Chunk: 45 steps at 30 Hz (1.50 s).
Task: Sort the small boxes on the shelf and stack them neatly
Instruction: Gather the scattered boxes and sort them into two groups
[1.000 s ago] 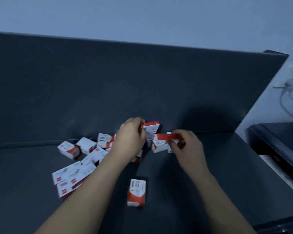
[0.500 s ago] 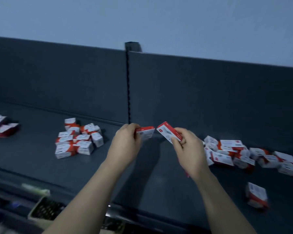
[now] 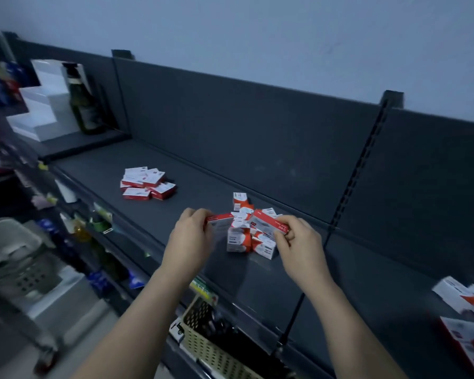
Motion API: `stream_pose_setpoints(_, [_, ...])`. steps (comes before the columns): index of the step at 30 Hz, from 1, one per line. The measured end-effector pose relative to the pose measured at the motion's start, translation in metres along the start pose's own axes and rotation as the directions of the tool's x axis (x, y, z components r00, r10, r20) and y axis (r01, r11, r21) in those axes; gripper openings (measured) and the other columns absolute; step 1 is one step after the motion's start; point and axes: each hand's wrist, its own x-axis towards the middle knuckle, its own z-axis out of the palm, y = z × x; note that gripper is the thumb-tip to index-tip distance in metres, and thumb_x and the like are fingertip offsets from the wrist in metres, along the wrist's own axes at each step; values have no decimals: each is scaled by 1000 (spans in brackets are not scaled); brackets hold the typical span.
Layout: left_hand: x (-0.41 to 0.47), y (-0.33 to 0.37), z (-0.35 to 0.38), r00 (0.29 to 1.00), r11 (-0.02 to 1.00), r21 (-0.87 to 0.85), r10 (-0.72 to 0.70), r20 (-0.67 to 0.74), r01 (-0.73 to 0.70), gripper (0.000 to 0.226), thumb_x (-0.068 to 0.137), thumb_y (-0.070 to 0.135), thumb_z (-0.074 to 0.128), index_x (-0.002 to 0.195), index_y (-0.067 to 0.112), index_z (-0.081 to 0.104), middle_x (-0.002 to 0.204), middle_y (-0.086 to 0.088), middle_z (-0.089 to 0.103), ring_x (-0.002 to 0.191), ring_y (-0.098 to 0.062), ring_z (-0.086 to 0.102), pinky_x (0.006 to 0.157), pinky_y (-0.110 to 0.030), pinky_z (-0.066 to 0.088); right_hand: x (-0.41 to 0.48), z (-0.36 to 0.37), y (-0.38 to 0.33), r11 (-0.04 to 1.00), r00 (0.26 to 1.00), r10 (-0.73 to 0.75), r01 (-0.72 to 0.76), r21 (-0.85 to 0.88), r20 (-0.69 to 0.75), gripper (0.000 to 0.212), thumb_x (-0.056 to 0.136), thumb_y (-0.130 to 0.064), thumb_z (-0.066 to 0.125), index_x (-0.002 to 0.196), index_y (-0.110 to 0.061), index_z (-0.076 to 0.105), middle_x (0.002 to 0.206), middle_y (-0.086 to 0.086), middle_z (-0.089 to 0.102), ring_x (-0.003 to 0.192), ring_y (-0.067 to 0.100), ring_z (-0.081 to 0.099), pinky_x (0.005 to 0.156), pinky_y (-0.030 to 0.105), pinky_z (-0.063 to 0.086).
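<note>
**A box in each hand**

Head view: over the shelf (image 3: pixel 175 206), the left hand (image 3: pixel 189 242) grips the left box (image 3: pixel 220 218) just left of the heap (image 3: pixel 240 239). The right hand (image 3: pixel 298 247) pinches the right box (image 3: pixel 268 224) above the heap's right side. A cluster (image 3: pixel 147 183) lies well left of the heap.

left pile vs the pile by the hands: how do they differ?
Left pile: boxes lie flat in a low, fairly tidy heap. Pile by the hands: jumbled, some boxes on end, some tilted. The left pile sits apart from both hands. The other lies between the left hand, gripping the left box, and the right hand, gripping the right box. Both piles are red-and-white boxes on one dark shelf.
</note>
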Motion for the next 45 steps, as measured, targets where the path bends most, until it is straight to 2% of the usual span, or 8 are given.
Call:
stream_pose_setpoints(4, [25,-34,-12,996,993,84,-84,-26,86,26,96,16,44,117,13,58,114,-6,51,94,-29,56,81,-37,46,30,35,-16,999,999,-35,33,36,40,21,89,-12,59,107,-21,65,94,-10,53,81,9,55,75,23,46])
stream_pose_setpoints(8, [56,-66,-19,988,977,153,-145,-49,151,22,96,14,42,109,9,60,110,-9,52,90,-31,55,75,-38,46,64,66,-24,998,993,-56,51,47,101,21,91,-11,55,109,-17,65,104,-6,51,81,6,52,69,10,35])
stream_pose_setpoints(12, [86,-100,-21,978,958,198,-206,-26,207,23,96,17,45,112,9,59,112,-9,54,94,-30,56,81,-40,48,93,98,-35,997,986,-63,57,46,157,18,93,-13,53,107,-18,64,102,-5,50,79,7,52,70,14,36])
stream_pose_setpoints(18, [121,-150,-25,966,929,285,-255,35,235,20,94,12,44,109,9,57,110,-10,53,93,-29,55,79,-41,48,120,148,-56,999,968,-44,50,-17,248,16,94,-13,52,106,-18,62,102,-3,49,73,4,51,62,9,37])
stream_pose_setpoints(22, [147,-184,-31,968,931,302,-238,77,205,19,89,7,45,102,11,58,104,-10,55,90,-29,55,72,-36,47,133,180,-70,997,969,32,-15,-70,244,17,93,-14,51,104,-19,62,102,-2,51,78,15,53,72,22,38])
stream_pose_setpoints(33, [196,-227,-35,965,979,201,-85,248,35,15,93,18,47,97,8,58,99,-7,53,82,-25,54,66,-31,41,147,243,-93,939,926,323,-289,-186,194,17,93,-14,48,107,-12,58,104,5,60,95,21,57,83,32,47])
stream_pose_setpoints(37, [203,-230,-33,967,983,186,-40,252,-8,17,93,20,48,98,7,59,99,-7,52,82,-26,54,64,-30,40,153,261,-100,926,908,375,-356,-127,189,14,91,-12,44,97,-20,53,97,5,62,84,26,64,79,42,54])
stream_pose_setpoints(45, [201,-237,-37,973,961,241,80,218,-133,23,93,31,49,102,12,59,101,-3,54,90,-24,55,62,-29,40,157,278,-114,928,904,368,-344,-141,219,26,93,-10,48,116,-9,59,114,7,54,101,23,58,89,31,47])
